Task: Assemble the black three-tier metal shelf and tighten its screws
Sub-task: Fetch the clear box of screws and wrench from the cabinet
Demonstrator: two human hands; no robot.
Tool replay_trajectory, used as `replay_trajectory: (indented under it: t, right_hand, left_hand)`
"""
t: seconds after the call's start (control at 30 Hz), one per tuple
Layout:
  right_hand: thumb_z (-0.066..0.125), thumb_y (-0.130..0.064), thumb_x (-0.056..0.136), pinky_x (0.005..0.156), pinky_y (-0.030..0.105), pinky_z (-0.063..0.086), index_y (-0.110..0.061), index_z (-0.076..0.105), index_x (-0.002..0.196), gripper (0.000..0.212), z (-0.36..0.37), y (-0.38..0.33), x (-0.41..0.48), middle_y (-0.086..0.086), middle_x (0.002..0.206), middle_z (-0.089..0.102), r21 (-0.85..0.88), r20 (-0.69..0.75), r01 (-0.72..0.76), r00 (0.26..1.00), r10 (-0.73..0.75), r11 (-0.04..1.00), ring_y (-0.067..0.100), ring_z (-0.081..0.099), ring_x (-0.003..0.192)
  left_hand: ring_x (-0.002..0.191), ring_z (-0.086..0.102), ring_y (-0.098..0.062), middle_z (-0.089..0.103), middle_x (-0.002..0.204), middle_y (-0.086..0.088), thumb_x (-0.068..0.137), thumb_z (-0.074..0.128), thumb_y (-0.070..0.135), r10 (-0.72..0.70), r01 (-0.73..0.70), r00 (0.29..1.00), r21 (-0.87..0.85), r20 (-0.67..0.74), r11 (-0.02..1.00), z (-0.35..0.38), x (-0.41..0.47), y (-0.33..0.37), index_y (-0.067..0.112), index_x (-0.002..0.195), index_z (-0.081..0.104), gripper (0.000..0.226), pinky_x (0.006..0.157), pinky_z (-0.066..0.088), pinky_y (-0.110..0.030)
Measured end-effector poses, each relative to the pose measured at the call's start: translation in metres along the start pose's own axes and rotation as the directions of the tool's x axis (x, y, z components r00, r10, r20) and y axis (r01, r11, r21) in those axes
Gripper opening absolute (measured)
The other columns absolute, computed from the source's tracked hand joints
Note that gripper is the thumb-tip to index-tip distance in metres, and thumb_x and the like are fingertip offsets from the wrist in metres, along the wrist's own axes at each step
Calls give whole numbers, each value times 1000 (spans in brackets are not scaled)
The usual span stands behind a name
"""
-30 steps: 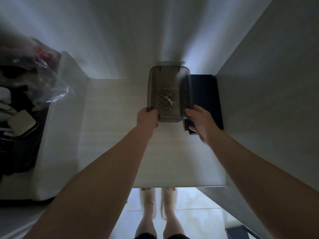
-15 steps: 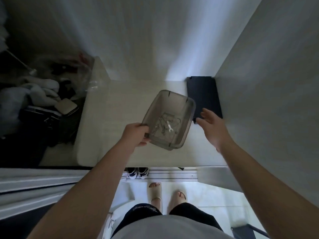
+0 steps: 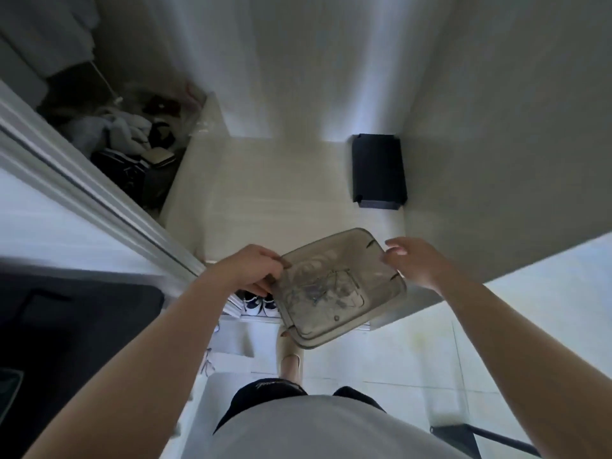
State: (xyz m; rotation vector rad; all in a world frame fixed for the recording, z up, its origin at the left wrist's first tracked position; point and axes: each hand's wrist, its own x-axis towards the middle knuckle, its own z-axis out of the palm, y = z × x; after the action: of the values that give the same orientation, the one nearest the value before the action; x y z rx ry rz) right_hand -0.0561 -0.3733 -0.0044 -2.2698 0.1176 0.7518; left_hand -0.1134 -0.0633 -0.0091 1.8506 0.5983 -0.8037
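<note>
Head view: left hand (image 3: 251, 273) pinches rim of plastic tray (image 3: 381, 294), right hand (image 3: 412, 263) relaxed just beside opp. rim. Prob. light, stiff; loose screws (image 3: 316, 289) slide, so grip both rims, level.

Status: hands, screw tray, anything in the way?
Left hand grips tray edge; right hand open beside it. Screws inside, blurred. Black shelf panel apart, untouched.

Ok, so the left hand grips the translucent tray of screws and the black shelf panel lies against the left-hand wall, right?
Not quite. The head view shows the black shelf panel lying against the right-hand wall, not the left. The rest holds: the left hand grips the translucent tray of screws.
</note>
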Motion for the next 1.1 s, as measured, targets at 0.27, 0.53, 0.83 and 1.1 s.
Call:
replay_trajectory:
  t: [0.27, 0.53, 0.83, 1.1]
  right_hand:
    - [63, -10, 98, 55, 37, 59, -5, 66, 108, 12, 13, 81, -111, 15, 89, 71, 193, 166, -158, 978, 127, 968, 26, 63, 64]
    - [62, 6, 91, 52, 40, 61, 2, 65, 101, 12, 53, 155, -210, 25, 87, 69, 452, 36, -284, 953, 300, 846, 27, 66, 64]
    - [68, 0, 88, 62, 46, 63, -3, 71, 92, 6, 145, 237, -331, 19, 80, 73, 763, -208, -253, 775, 597, 595, 27, 71, 67]
    - [69, -5, 89, 61, 40, 63, -15, 71, 97, 13, 200, 293, -437, 15, 87, 75, 890, -219, -214, 571, 791, 401, 30, 75, 79]
  left_hand:
    - [70, 73, -17, 72, 82, -8, 77, 62, 9, -1, -2, 999, 64, 48, 998, 77, -73, -53, 29, 89, 75, 27, 68, 62, -31]
    - [71, 66, -12, 70, 90, -8, 87, 63, 14, 61, -63, 996, 33, 62, 997, 142, -91, -78, 28, 113, 69, 30, 63, 55, -26]
    - [103, 67, -24, 66, 121, -6, 80, 78, 40, 78, -154, 950, 234, 302, 960, 228, -111, -107, 19, 137, 55, 64, 83, 55, -34]
    - [91, 70, -23, 71, 98, 0, 95, 56, 21, 157, -384, 865, 427, 477, 819, 325, -144, -130, 21, 103, 65, 12, 84, 55, -37]
